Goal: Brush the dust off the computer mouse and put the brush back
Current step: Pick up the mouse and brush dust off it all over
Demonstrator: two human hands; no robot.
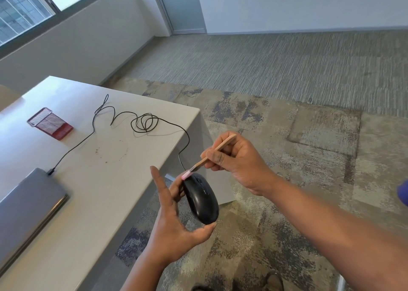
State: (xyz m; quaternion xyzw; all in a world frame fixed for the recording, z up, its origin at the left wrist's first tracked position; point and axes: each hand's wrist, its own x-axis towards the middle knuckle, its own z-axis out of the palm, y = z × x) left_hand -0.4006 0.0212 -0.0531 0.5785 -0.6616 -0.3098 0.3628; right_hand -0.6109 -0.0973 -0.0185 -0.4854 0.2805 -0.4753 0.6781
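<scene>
A black wired computer mouse (201, 199) is held in the air just off the table's right edge, gripped between the thumb and fingers of my left hand (174, 220). My right hand (236, 160) pinches a small brush (204, 161) with a wooden handle and a pink tip. The pink tip touches the front end of the mouse. The mouse cable (141, 123) runs up over the table edge, coils on the tabletop and plugs into a closed grey laptop (28, 204).
The light grey table (106, 180) fills the left side. A red mesh holder (50, 123) stands near its far left. Patterned carpet lies to the right and below. My shoes (273, 282) show at the bottom edge.
</scene>
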